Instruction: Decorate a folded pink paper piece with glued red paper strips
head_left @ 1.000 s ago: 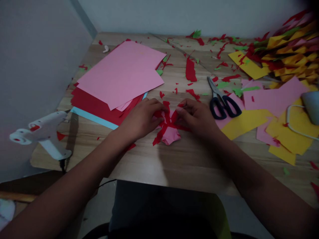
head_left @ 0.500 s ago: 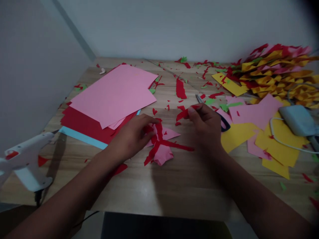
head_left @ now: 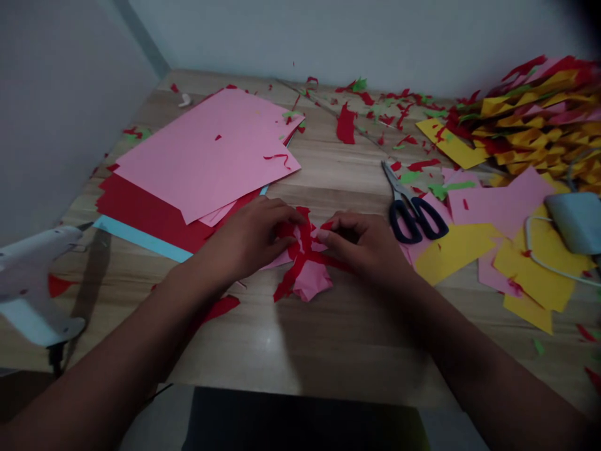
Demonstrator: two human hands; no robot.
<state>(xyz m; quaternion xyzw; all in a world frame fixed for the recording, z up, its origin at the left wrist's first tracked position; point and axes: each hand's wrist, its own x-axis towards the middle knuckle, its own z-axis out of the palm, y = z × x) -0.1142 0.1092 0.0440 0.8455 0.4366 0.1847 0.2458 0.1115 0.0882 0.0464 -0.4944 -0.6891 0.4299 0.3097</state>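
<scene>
The pink and red paper piece (head_left: 312, 279) lies on the wooden table (head_left: 225, 360), between the two hands. The left hand (head_left: 256, 238) has its fingers curled and grips the piece's left side. The right hand (head_left: 370, 247) pinches a bit of red paper (head_left: 329, 225) between thumb and fingertips at the piece's upper right.

Just beyond the left hand is a stack of pink sheets (head_left: 211, 147), red sheets (head_left: 150, 210) and a light blue sheet (head_left: 141, 239), with small scraps on top. Near the right hand, scissors (head_left: 410, 210) lie with their blades pointing away from the person. Farther right are yellow paper pieces (head_left: 455, 250), a pale box-shaped object (head_left: 575, 219) with a white cable (head_left: 529, 241), and a bundle of folded paper (head_left: 544, 119), mostly yellow. A white glue gun (head_left: 35, 282) stands at the left, partly cut off by the view's edge.
</scene>
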